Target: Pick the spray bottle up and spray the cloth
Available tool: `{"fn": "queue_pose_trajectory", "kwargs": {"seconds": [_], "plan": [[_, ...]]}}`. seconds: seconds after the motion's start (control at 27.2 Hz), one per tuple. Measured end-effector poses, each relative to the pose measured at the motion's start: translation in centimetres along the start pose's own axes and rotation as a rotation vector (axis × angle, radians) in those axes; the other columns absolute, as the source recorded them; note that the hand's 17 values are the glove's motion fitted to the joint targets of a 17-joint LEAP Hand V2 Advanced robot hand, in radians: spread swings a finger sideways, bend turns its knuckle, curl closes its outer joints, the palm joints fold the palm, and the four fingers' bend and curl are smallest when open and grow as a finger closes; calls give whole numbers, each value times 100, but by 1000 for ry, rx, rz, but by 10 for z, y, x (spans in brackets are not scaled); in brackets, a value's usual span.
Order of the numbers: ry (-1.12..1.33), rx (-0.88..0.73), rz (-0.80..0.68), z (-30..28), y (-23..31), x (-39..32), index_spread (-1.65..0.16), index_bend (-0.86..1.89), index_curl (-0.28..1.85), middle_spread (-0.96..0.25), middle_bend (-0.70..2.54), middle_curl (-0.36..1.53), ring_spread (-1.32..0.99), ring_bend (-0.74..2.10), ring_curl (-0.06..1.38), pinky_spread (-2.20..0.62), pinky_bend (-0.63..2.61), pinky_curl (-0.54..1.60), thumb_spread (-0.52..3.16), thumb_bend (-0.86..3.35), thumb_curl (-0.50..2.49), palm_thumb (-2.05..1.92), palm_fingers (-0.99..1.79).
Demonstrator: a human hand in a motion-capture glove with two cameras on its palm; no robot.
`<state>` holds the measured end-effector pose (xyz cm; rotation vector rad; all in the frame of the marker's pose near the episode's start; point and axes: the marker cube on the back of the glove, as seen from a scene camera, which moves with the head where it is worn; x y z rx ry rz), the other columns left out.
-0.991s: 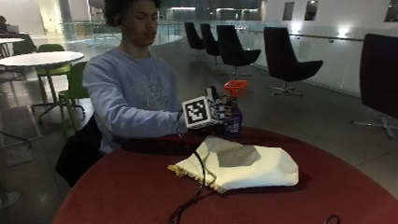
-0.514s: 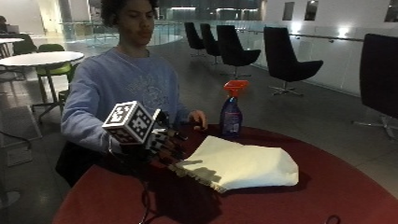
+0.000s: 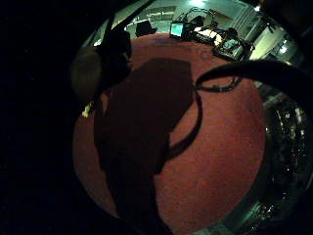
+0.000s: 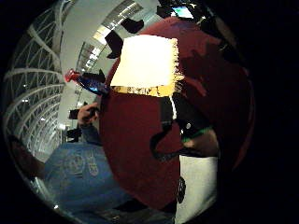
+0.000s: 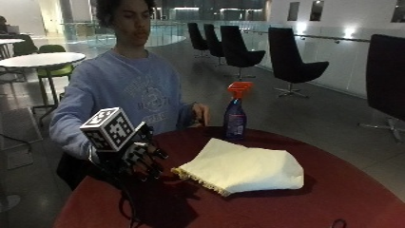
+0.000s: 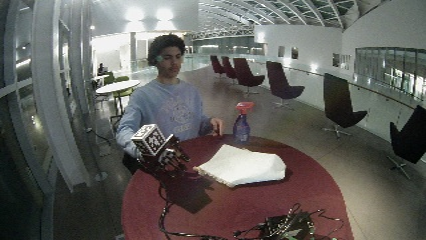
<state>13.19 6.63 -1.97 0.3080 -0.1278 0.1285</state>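
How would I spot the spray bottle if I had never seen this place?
Find the round red table in front of the seated person. At its far edge, just beyond the pale yellow cloth, stands the spray bottle. It is the only upright thing there, dark blue with an orange-red trigger top.

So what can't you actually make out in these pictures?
- Spray bottle: its label is too small to read in the outside view.
- Cloth: too dim to show any damp patch.
- Gloved right hand: the palm faces away; whether it touches the table is unclear.
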Motion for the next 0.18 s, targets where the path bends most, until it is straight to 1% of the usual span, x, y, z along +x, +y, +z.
{"fn": "queue_pose_trajectory", "kwargs": {"seconds": [0.18], "plan": [[-7,3,-4,1,-1,-1,-32,9,20,-5,37,46,-2,44,37,19,23,36,115,-2,45,73,74]]}}
